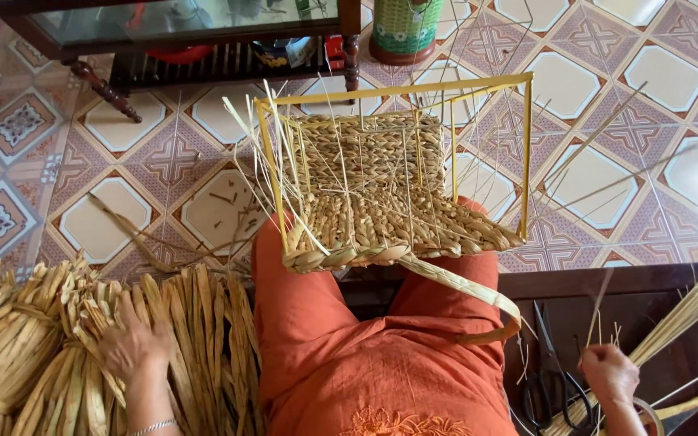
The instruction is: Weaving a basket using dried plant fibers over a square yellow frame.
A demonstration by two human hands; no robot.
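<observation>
Head view. Floor (123, 210) of patterned tiles in cream, brown and mauve; a dark wooden glass-topped table (195, 32) and a green woven container (405, 28) stand at the far edge. The person sits on a dark wooden bench (607, 299), in orange clothing, with a half-woven basket (381, 202) on a yellow wire frame (401, 89) resting on the lap. The basket's open mouth faces away from the person; loose stakes splay outward, and one braided strand (478, 295) trails from its near edge toward the right.

Left hand (132, 343): palm down, fingers spread and lying open on bundles of dried flat straw (66, 363), whose long axes run roughly toward and away from the person.

Right hand (607, 373): fingers closed on a sheaf of thin reeds (688, 311), which slants up and to the right. Black scissors (555, 379) lie just left of these fingers.
</observation>
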